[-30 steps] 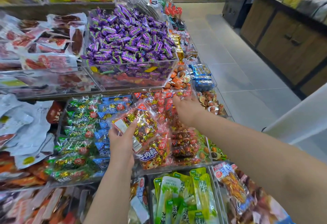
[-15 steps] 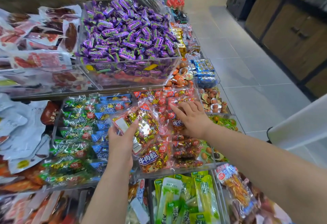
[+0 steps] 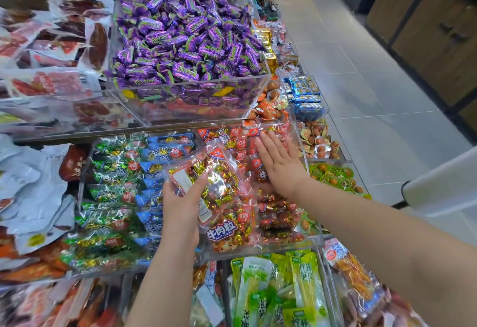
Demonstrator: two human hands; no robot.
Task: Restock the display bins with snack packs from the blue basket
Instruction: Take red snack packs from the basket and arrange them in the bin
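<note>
My left hand (image 3: 180, 205) grips a clear bag of gold and red wrapped beef cubes (image 3: 209, 179), tilted above the front of a clear display bin (image 3: 260, 249) filled with the same red packs (image 3: 278, 210). My right hand (image 3: 278, 164) lies flat with fingers spread on the red packs at the back of that bin, pressing on them and holding nothing. The blue basket is out of view.
To the left is a bin of green and blue packs (image 3: 121, 184). Above sits a bin of purple candies (image 3: 185, 37). Green pouches (image 3: 278, 290) fill the bin below. Egg snacks (image 3: 317, 140) lie right; the tiled aisle floor (image 3: 361, 81) runs beyond.
My right hand drew back from the bin's far end toward me and flattened on the red packs. The left hand kept the bag in nearly the same place.
</note>
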